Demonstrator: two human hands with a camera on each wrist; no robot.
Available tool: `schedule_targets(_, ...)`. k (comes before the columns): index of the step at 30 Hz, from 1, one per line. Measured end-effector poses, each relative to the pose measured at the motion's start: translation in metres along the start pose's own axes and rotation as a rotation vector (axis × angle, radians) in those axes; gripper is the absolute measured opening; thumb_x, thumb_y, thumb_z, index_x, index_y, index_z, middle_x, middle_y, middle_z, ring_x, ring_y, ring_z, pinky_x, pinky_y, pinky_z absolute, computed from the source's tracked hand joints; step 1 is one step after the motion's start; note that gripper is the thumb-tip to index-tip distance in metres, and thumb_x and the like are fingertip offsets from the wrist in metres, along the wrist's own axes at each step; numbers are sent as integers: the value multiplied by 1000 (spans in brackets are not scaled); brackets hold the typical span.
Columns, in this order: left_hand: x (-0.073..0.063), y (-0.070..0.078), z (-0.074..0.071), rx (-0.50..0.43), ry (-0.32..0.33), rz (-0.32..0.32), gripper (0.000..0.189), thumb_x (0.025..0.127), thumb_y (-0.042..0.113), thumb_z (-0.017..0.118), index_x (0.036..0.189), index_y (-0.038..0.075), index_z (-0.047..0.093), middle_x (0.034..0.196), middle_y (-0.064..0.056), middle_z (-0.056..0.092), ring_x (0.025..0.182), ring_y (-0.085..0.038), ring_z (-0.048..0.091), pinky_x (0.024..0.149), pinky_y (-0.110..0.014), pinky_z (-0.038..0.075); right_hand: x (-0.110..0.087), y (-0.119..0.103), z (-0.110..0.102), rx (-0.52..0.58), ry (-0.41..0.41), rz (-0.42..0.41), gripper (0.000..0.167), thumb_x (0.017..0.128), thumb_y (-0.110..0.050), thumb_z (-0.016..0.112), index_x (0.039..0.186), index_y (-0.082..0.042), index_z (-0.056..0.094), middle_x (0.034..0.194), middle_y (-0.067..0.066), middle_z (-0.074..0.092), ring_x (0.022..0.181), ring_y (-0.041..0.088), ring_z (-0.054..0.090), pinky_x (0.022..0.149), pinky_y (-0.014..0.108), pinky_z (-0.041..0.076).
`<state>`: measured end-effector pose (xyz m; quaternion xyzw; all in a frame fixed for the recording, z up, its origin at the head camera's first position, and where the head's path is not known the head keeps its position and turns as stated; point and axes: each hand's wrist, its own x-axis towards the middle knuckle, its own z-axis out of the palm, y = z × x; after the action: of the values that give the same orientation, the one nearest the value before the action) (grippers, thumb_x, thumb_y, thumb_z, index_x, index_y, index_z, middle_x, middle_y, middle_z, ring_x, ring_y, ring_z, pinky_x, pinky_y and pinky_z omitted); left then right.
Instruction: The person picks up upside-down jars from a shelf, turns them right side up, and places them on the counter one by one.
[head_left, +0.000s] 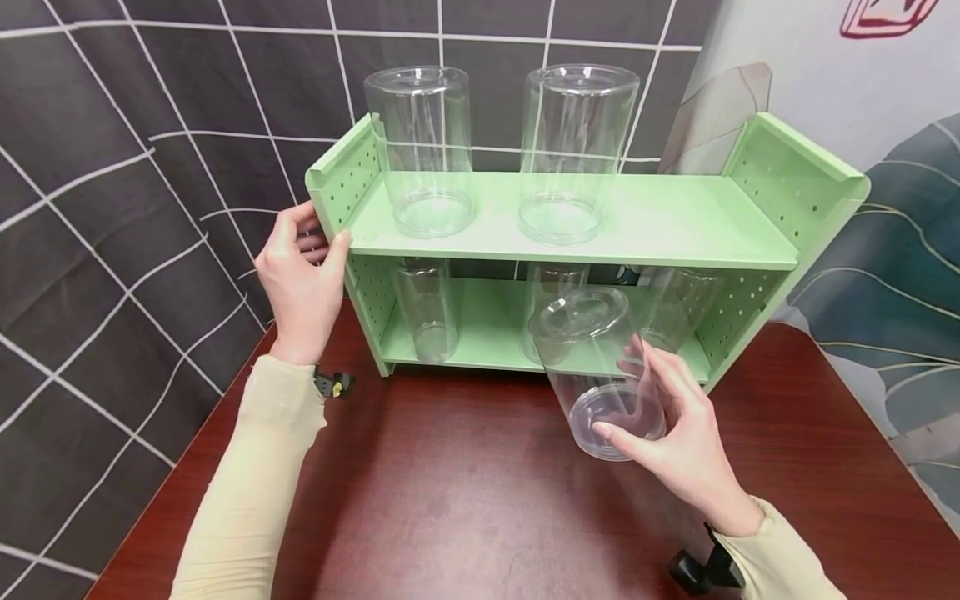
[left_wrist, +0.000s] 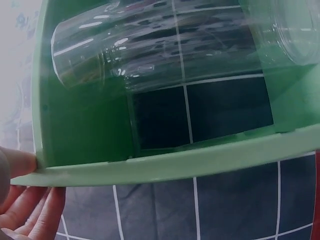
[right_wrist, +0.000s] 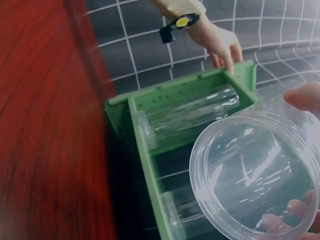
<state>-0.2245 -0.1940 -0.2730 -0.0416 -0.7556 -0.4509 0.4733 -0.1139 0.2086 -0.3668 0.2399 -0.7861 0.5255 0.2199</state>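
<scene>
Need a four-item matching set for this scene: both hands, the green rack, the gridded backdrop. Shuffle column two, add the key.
1. Left hand
2. Right hand
3. Light-green two-tier rack
4. Dark grey cloth with white grid lines

A. Stands on the reddish-brown wood-grain table
B. Holds a tilted clear plastic cylindrical jar
C. Behind the rack
D. Grips the rack's left end

Pairs: 1-D, 2-B, 3-A, 4-C

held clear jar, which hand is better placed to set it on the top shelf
Probably the right hand: it holds the jar in front of the rack, while the left hand grips the rack's left side.
</scene>
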Motion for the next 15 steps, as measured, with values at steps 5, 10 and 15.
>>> schedule_targets(5,-8,0,-3,10,-3,35,45,89,12,79,131,7,66,116,-5,70,93,-20,69,83,-23,57,-6,4,1,-45,-16,73,108,61,13,93,154,-14,46,141,4,53,120,20,60,105,23,43)
schedule_targets(10,-25,18,-8,-10,73,135,53,88,15,80,136,6,60,127,-8,63,114,-19,59,95,-33,50,-8,5,1,-52,-21,114,99,66,8,92,152,-17,50,139,6,59,119,17,62,101,21,44)
schedule_targets(15,-48,51,-11,-105,96,257,55,85,15,78,132,-7,59,127,-19,62,117,-29,58,98,-42,48,-8,7,1,-96,-19,119,92,66,0,95,147,-19,56,132,5,65,115,14,63,93,16,46)
